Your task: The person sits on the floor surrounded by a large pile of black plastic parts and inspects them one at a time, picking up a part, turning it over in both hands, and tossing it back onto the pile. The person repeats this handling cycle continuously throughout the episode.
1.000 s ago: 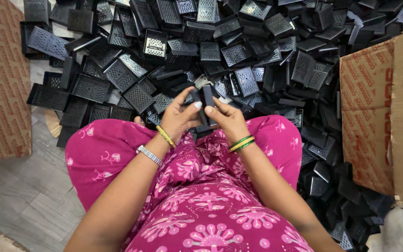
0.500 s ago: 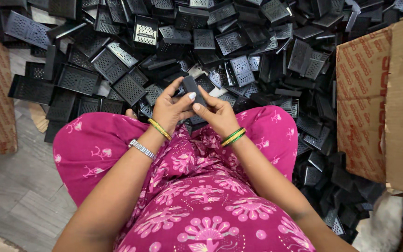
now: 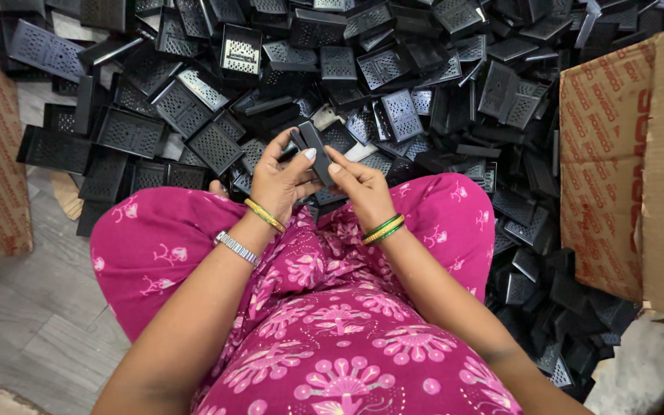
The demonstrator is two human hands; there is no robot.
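Head view: a small black plastic part (image 3: 313, 147) is clamped between left hand (image 3: 282, 178) and right hand (image 3: 356, 184) above the lap, near a heap of black trays (image 3: 393, 84); it is best kept steadied by both thumbs.

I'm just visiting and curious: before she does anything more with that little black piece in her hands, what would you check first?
1. Black plastic piece held by both hands: ok.
2. Left hand thumb on the piece: ok.
3. Right hand fingers against it: ok.
4. Piece lifted off the pile of black perforated trays: ok.
5. Piece undamaged: cannot tell.
6. Cardboard box open beside her: ok.
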